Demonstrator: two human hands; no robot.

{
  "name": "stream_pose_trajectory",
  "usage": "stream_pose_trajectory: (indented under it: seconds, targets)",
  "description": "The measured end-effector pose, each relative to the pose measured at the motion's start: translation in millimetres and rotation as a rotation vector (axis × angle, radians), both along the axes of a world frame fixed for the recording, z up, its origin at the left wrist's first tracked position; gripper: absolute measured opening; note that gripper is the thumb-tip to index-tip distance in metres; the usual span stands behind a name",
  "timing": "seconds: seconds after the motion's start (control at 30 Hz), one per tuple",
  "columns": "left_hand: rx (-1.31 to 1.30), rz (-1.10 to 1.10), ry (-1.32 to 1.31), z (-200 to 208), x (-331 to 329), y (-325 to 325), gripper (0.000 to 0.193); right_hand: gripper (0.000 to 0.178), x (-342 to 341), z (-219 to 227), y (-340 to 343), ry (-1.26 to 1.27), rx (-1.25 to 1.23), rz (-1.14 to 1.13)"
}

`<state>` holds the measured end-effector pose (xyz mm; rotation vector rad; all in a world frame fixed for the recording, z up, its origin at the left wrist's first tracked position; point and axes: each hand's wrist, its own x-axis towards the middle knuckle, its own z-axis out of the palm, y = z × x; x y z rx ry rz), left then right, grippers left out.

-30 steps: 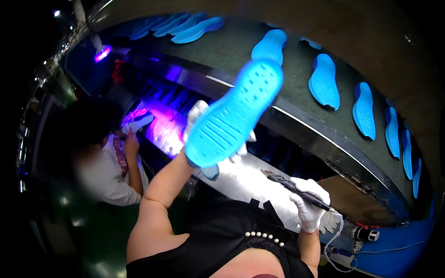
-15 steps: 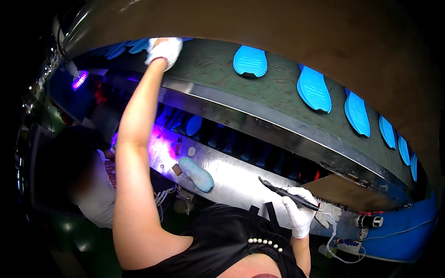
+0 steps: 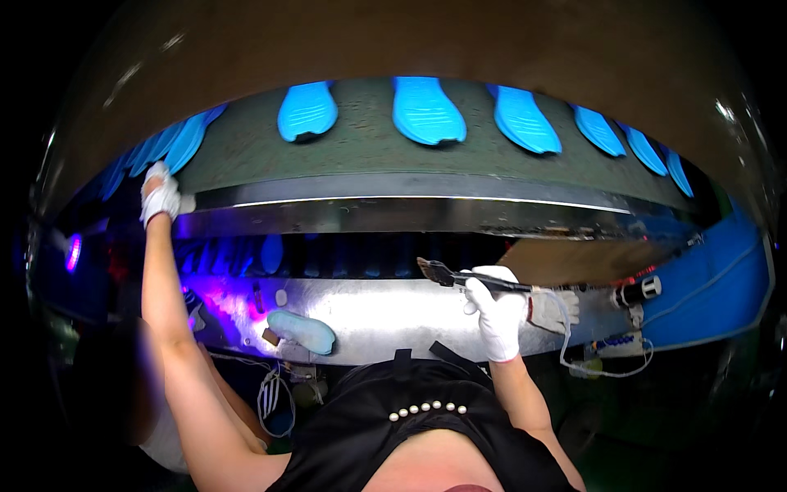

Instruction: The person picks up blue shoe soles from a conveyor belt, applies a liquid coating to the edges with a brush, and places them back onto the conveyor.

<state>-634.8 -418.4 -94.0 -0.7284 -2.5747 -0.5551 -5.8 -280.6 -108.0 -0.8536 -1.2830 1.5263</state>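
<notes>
My left hand [image 3: 161,195], in a white glove with some bare skin at the fingers, reaches to the far left edge of the dark green belt [image 3: 246,156]. It is right by the lower tips of several overlapping blue shoe soles [image 3: 190,141]; whether its fingers grip one is too small to make out. My right hand [image 3: 498,316], also white-gloved, is closed around the black handle of a brush [image 3: 443,273] with flat brown bristles. A pale tube runs from the handle's back end. The brush hangs over the metal shelf [image 3: 393,312], bristles pointing left.
More blue soles [image 3: 428,115] lie spaced along the belt behind a metal rail [image 3: 410,187]. On the shelf are a pale blue-green sole [image 3: 302,331] and a spare white glove [image 3: 557,310]. A purple lamp [image 3: 74,252] glows at left, near another person [image 3: 164,435].
The view has swung, so belt and shelf look level. My left hand has come back from over the belt to its edge at left. My right hand still holds the brush.
</notes>
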Motion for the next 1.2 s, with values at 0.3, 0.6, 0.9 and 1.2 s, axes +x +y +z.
stream_pose_trajectory:
  seconds: [0.3,0.6,0.9,1.2]
  targets:
    - [0.485,-0.573,-0.125,31,202,28,0.02,0.015,23,-7,38,0.04,0.049,-0.143]
    - [1.627,-1.181,-1.591,18,315,-64,0.089,0.014,38,12,56,0.334,-0.319,-0.064]
    - [1.69,-1.063,-2.246,13,331,-6,0.094,0.014,44,5,67,0.299,-0.328,0.098]
    - [1.761,-0.982,-1.749,-2,489,35,0.094,0.018,4,34,76,0.237,-0.177,0.355]
